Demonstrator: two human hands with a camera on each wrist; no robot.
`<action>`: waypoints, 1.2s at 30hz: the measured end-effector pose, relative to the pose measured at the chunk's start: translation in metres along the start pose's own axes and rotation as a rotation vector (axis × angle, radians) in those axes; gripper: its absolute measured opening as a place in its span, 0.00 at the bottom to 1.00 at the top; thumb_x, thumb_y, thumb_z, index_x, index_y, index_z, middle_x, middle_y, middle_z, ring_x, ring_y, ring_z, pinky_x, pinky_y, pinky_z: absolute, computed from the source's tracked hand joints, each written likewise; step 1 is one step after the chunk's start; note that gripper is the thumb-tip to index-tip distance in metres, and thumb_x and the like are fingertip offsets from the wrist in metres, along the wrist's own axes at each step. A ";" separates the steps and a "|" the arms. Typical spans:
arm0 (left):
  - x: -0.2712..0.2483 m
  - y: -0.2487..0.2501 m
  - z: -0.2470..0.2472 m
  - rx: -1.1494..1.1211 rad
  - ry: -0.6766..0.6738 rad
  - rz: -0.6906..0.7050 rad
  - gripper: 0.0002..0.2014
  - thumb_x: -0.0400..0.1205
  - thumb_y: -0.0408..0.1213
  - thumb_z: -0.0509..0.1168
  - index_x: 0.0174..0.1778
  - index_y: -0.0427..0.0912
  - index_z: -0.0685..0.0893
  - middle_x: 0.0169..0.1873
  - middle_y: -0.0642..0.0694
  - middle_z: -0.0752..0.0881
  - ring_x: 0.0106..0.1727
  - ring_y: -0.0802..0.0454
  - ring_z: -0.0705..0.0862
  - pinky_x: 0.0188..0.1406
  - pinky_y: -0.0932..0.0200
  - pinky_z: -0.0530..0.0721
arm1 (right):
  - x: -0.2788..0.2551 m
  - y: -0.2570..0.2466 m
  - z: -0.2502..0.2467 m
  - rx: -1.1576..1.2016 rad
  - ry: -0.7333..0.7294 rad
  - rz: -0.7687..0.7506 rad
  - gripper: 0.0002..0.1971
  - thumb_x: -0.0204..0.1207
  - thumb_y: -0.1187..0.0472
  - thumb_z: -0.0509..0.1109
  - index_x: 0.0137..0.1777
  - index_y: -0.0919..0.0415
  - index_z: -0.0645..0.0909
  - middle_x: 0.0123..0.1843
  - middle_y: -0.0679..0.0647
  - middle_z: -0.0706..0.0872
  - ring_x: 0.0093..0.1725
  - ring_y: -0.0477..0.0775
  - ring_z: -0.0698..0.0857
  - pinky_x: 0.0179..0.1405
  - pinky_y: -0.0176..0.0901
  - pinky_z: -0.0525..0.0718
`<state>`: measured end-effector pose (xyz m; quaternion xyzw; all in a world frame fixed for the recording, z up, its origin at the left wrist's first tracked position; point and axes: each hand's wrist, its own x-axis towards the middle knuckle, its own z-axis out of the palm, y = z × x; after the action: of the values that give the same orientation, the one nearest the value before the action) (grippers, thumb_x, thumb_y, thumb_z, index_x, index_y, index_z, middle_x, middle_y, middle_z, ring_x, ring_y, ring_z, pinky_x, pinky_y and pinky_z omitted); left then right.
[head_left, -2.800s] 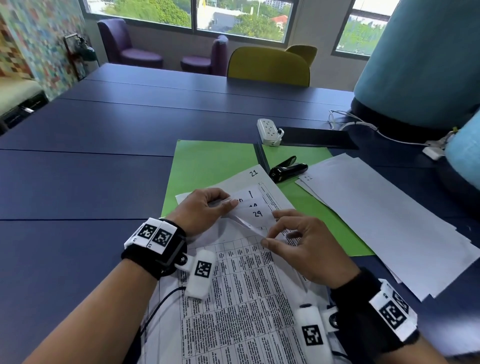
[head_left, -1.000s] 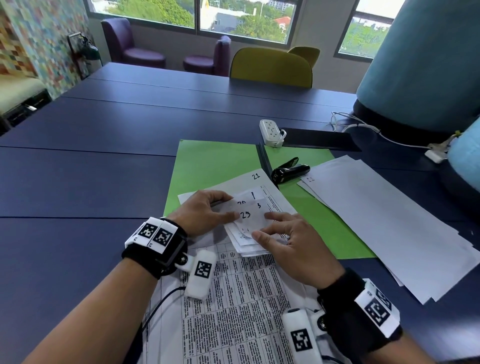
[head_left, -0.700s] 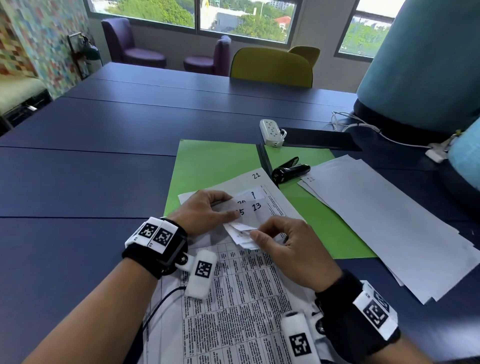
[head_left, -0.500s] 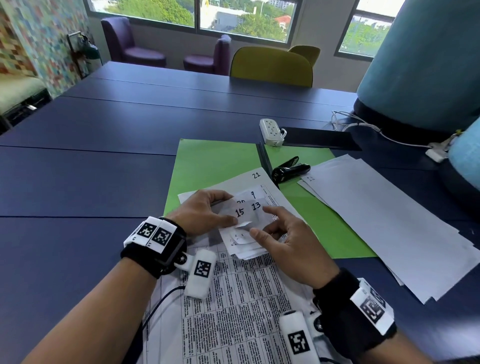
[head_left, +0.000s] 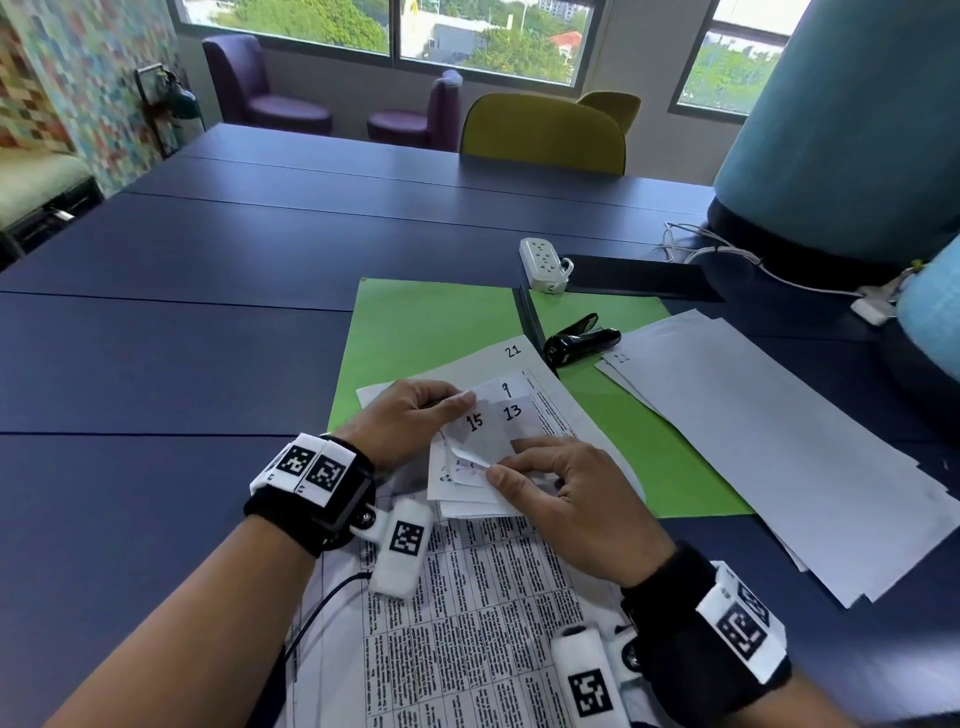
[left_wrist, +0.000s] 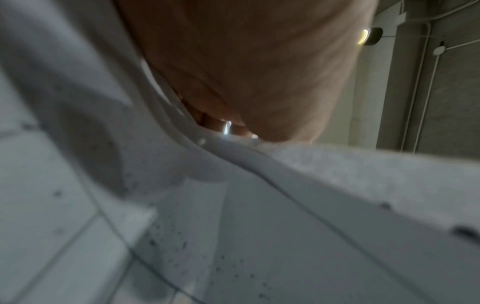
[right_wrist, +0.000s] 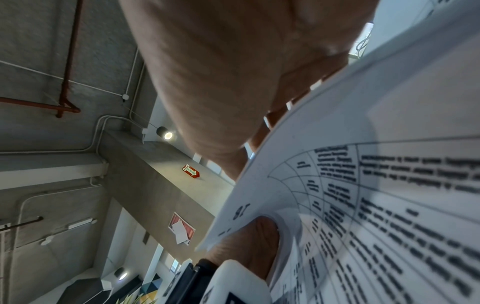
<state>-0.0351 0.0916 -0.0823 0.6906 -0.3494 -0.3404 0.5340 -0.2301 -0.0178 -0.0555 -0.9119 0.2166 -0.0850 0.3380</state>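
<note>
Dark blue table (head_left: 208, 364), with a small stack of numbered slips (head_left: 488, 431) held at its near middle.
Loose white sheets (head_left: 753, 426) are spread to the right, a green folder (head_left: 415, 332) is laid open just beyond the work, and a printed sheet (head_left: 467, 623) is spread under both wrists; the slips lie on it, at the folder's near edge. The stack's far left edge is pinched by the left hand (head_left: 410, 415), and a near corner of one slip is curled up between thumb and forefinger of the right hand (head_left: 566, 499). The slips are judged light, limp and easily creased or slid apart, so a corner or edge is best taken, with the rest pinned. Open room is offered by the bare table to the left; a black stapler (head_left: 582, 340) lies near, to the far right.
</note>
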 end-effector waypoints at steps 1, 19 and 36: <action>0.000 -0.001 0.000 -0.034 -0.002 -0.010 0.23 0.75 0.64 0.71 0.47 0.45 0.92 0.49 0.37 0.93 0.50 0.31 0.89 0.64 0.28 0.83 | -0.001 0.000 0.000 0.011 0.010 -0.006 0.20 0.74 0.32 0.67 0.56 0.41 0.89 0.69 0.36 0.82 0.69 0.36 0.77 0.70 0.52 0.80; -0.001 0.002 -0.004 0.058 -0.072 -0.093 0.12 0.79 0.33 0.76 0.57 0.49 0.87 0.50 0.46 0.94 0.54 0.36 0.92 0.60 0.37 0.89 | -0.003 -0.003 0.000 0.081 0.050 0.016 0.12 0.76 0.41 0.72 0.54 0.44 0.88 0.62 0.35 0.86 0.63 0.33 0.81 0.64 0.48 0.83; 0.000 0.000 -0.001 -0.035 -0.048 -0.087 0.10 0.83 0.27 0.70 0.53 0.47 0.88 0.50 0.42 0.93 0.47 0.43 0.91 0.58 0.42 0.89 | 0.001 -0.008 0.000 -0.064 -0.092 0.030 0.23 0.80 0.36 0.64 0.69 0.45 0.84 0.81 0.41 0.67 0.79 0.42 0.65 0.77 0.51 0.70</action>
<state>-0.0344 0.0921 -0.0825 0.6872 -0.3258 -0.3857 0.5224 -0.2272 -0.0131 -0.0501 -0.9219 0.2171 -0.0310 0.3194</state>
